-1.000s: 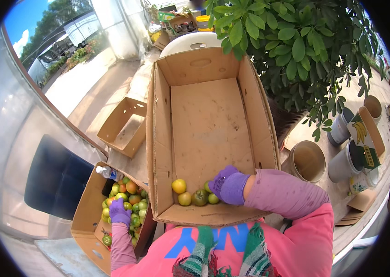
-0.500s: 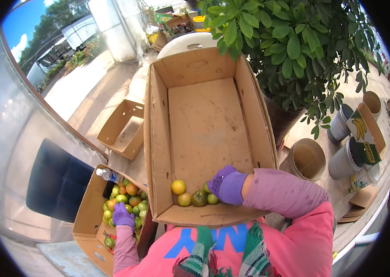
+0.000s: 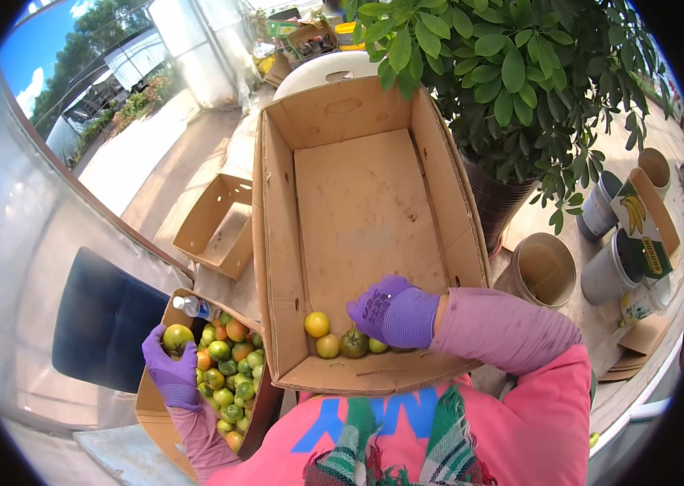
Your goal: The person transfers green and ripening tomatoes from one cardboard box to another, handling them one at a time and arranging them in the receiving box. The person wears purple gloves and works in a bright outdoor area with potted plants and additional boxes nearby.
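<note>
My left hand (image 3: 170,366), in a purple glove, grips a green tomato (image 3: 177,339) above the left rim of a cardboard box (image 3: 156,413). Green, yellow and orange tomatoes (image 3: 233,368) fill much of that box. My right hand (image 3: 395,312), also purple-gloved, is over the near end of a larger cardboard box (image 3: 366,202). Its fingers curl downward, and what they hold, if anything, is hidden beneath the hand. Beside it, along the near wall, lie a yellow tomato (image 3: 317,324), a yellow-green tomato (image 3: 327,346), a dark green tomato (image 3: 353,343) and a partly covered green tomato (image 3: 378,346).
A plastic bottle (image 3: 190,306) lies at the far end of the tomato box, next to a dark blue chair back (image 3: 103,320). Beyond stands a smaller cardboard box (image 3: 216,227). A leafy potted plant (image 3: 512,73) overhangs the right side, with several buckets (image 3: 543,271) behind my right arm.
My left hand has come up and leftward out of the tomato pile with a green tomato. My right hand has shifted slightly up and left, covering a green tomato seen beside it before.
</note>
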Demonstrator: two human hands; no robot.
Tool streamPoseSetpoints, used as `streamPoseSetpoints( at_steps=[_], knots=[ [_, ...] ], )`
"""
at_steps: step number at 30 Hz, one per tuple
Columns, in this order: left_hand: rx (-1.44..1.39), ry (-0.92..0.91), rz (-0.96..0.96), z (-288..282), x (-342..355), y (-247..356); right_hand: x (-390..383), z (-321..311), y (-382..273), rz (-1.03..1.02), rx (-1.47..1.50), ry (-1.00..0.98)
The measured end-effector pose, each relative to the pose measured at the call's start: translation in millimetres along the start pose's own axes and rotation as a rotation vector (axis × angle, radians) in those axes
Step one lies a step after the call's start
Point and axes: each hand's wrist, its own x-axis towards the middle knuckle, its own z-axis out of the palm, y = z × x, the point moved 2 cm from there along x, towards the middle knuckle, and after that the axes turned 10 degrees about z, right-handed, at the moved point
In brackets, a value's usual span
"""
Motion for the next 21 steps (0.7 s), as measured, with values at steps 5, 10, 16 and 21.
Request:
streamPoseSetpoints(
  at_steps=[5, 10, 16, 21],
  knots=[
    [-0.352, -0.105, 0.471, 7, 11, 143, -17, -50, -7, -0.054, 0.458, 0.386],
    [-0.415, -0.393, 0.827, 63, 16, 196, -17, -45, 3, -0.136, 1.157, 0.144],
    [-0.385, -0.508, 0.850, 91, 4, 194, -11, -43, 4, -0.008, 0.951, -0.006],
    [-0.255, -0.682, 0.874, 100, 10, 200, 5, -16, 16, 0.214, 0.228, 0.073]
  ],
)
